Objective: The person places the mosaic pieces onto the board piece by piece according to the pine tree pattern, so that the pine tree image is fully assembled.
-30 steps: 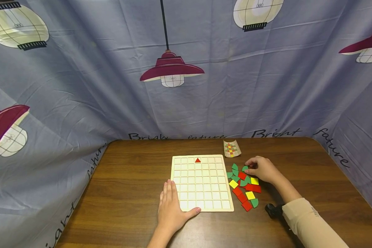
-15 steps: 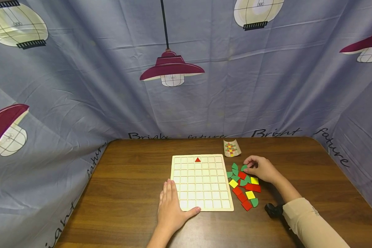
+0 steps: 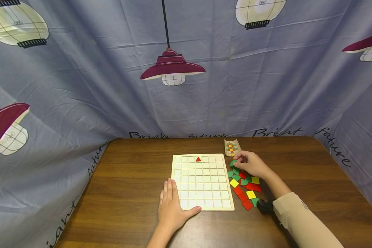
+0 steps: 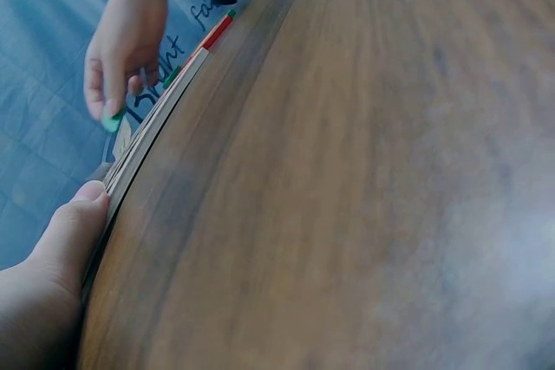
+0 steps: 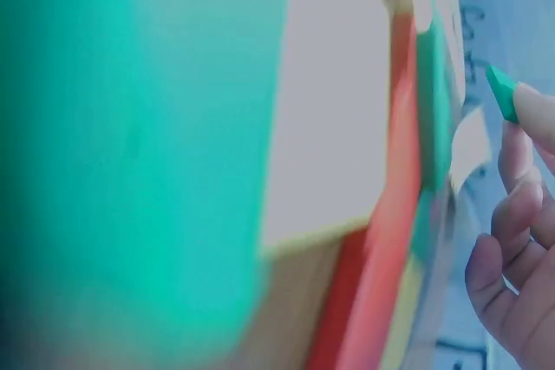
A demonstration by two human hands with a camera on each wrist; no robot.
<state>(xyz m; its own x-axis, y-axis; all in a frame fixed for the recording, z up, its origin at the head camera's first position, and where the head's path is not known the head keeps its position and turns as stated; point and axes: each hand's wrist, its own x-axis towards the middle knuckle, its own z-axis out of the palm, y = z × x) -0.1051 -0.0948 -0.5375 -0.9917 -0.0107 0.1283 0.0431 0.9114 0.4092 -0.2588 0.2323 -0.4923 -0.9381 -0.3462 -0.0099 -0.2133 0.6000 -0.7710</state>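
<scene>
My left hand rests at the lower left corner of a pale square grid board, fingers straight along its left side and thumb on the front edge. A red triangle tile sits in the board's top row. Thumb and fingertips of my right hand pinch a green tile with a curved edge, held above the heap of tiles right of the board. The left wrist view also shows this hand with the green tile raised over the board's level.
Several red tiles, yellow tiles and green tiles lie flat beside the board. A curled pattern card stands behind them. The brown wooden table ends at a blue-grey curtain.
My right hand has moved left and slightly away from me, carrying the green tile from the heap's far right side toward the board. The left hand has stayed on the board.
</scene>
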